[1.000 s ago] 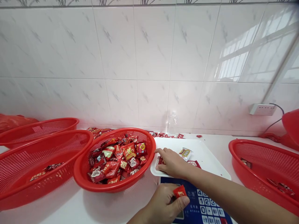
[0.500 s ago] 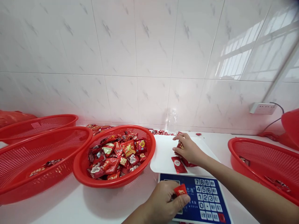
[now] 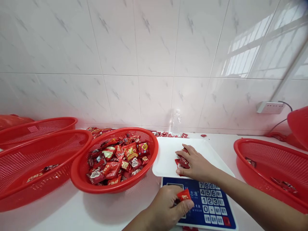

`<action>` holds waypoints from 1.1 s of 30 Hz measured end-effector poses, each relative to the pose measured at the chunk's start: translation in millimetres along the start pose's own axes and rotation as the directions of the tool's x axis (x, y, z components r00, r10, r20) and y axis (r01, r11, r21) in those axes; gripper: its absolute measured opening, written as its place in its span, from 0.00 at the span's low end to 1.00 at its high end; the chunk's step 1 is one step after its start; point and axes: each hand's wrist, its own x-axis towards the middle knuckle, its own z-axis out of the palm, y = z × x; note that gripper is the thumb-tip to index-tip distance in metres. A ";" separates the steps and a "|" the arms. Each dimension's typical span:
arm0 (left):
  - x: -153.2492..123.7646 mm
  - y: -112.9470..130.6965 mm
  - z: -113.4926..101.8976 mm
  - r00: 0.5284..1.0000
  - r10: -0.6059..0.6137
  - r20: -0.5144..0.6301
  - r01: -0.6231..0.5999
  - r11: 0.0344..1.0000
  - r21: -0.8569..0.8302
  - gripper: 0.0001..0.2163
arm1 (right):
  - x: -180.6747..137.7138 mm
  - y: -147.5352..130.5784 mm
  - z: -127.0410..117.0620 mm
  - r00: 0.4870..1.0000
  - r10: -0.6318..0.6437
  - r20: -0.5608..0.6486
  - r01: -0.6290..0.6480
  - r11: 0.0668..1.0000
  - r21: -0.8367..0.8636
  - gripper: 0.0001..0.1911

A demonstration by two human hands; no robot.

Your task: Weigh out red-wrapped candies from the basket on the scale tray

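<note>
My left hand [image 3: 169, 206] is closed on a small red wrapped candy [image 3: 184, 195], held over the blue keypad of the scale [image 3: 194, 205]. On the scale's white pan [image 3: 166, 154], my right hand [image 3: 196, 160] curls its fingers round several red wrapped candies [image 3: 183, 162]. The palm hides part of that little pile. Left of the scale stands a red oval basket [image 3: 80, 178] heaped with wrapped candies [image 3: 125, 157] in red, maroon and pale green.
Red baskets [image 3: 84, 138] with a few candies stand at far left, another basket [image 3: 240, 150] at right. Loose red packets [image 3: 165, 133] and a clear plastic bottle [image 3: 176, 122] are by the tiled wall. A power strip [image 3: 270, 107] is on the wall.
My right hand has come down and slightly nearer, its fingers drawing in the packet that lay beside it on the pan. My left hand still grips its candy. The view has shifted slightly.
</note>
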 end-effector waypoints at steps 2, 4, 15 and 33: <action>0.5 -0.1 0.4 1.000 0.007 0.001 -0.007 1.000 0.007 0.20 | 2.5 1.0 1.0 0.998 -0.053 -0.027 0.053 0.999 -0.004 0.39; 1.0 0.2 0.4 1.000 0.011 -0.001 -0.011 1.000 0.014 0.20 | 5.0 1.2 0.9 0.993 -0.103 -0.057 0.102 0.995 -0.011 0.35; 0.9 2.3 -1.8 1.000 0.005 0.005 -0.005 0.999 0.050 0.20 | 16.4 1.6 4.1 0.960 -0.142 -0.242 0.148 0.989 0.007 0.12; -0.3 2.7 -4.7 0.999 0.050 -0.007 -0.049 0.996 0.076 0.20 | 40.5 23.0 -28.8 0.914 0.319 -0.250 -0.063 0.723 0.688 0.12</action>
